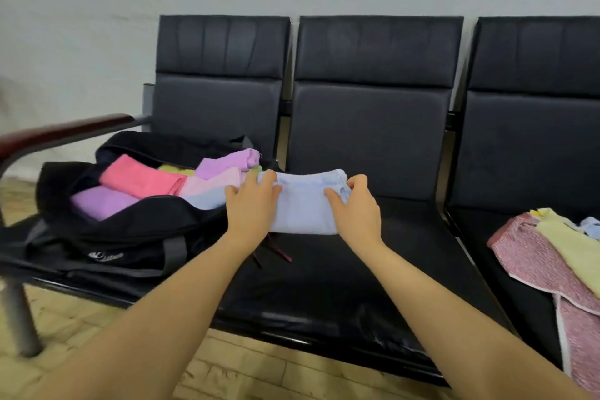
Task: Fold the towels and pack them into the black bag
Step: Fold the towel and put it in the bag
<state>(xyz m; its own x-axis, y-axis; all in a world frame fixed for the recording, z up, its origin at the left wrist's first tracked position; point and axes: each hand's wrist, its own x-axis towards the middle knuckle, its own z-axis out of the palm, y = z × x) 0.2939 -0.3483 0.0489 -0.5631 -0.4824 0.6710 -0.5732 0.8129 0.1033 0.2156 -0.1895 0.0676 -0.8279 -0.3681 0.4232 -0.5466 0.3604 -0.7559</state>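
A folded light blue towel [305, 204] lies on the middle seat, beside the open black bag [130, 234]. My left hand [251, 208] grips the towel's left end and my right hand [355, 208] grips its right end, fingers curled over the far edge. The bag sits on the left seat and holds several folded towels: pink [139, 180], purple [100, 201], lilac [227, 162], pale pink and pale blue ones.
Unfolded towels lie on the right seat: a pink speckled one [545, 266], a pale yellow one [571, 243] and a bit of blue. A wooden armrest [65, 131] stands left of the bag. The black bench [324, 286] has backrests behind.
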